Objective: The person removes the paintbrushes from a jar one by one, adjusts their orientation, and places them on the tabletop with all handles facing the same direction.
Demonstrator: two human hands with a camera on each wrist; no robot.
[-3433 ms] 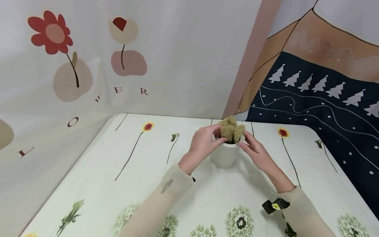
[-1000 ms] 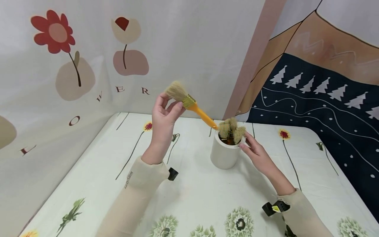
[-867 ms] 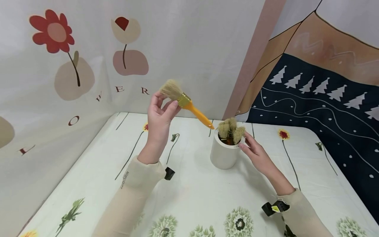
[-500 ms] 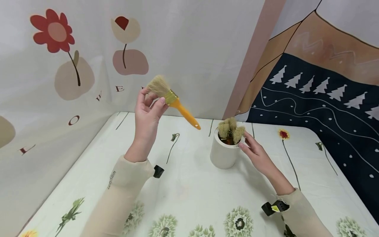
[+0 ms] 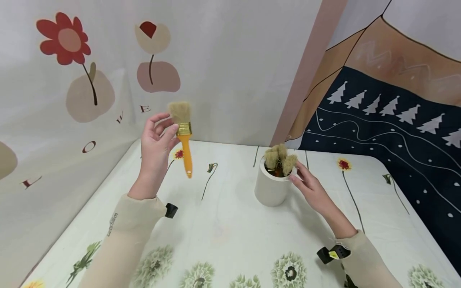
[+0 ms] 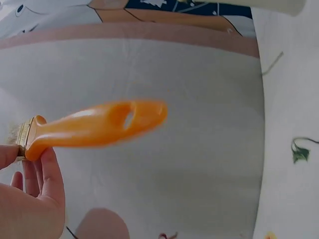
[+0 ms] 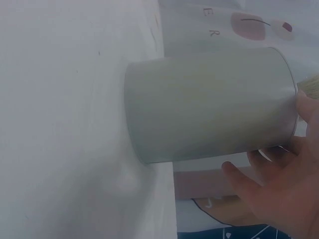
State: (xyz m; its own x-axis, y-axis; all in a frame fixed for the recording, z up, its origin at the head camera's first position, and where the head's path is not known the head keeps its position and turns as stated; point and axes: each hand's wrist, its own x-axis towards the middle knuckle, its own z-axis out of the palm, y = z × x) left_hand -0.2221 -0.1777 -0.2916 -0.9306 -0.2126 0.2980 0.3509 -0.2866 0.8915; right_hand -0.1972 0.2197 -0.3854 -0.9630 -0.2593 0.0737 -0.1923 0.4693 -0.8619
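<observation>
My left hand [image 5: 154,154] holds a paintbrush [image 5: 186,150] up over the left part of the table, bristles up and orange handle hanging down. Thumb and fingers pinch it around the brass-coloured ferrule; the left wrist view shows the handle [image 6: 99,123] with its hanging hole. To the right stands a white cylindrical pot [image 5: 270,192], upright, with several more brushes [image 5: 279,157] in it, pale bristles poking out above the rim. My right hand [image 5: 312,189] grips the pot's right rim, with the thumb in front and fingers behind. The handles inside the pot are mostly hidden.
A white cloth with printed flowers covers the table [image 5: 223,236]. Behind it hangs a pale curtain [image 5: 223,72] with flower prints and letters; on the right, a dark blue cloth [image 5: 381,128] with white trees. Each wrist carries a small black camera [image 5: 171,210].
Earlier both hands were at the pot. My left hand has drawn a paintbrush out, carried it left and turned it nearly upright. The right hand has stayed at the rim.
</observation>
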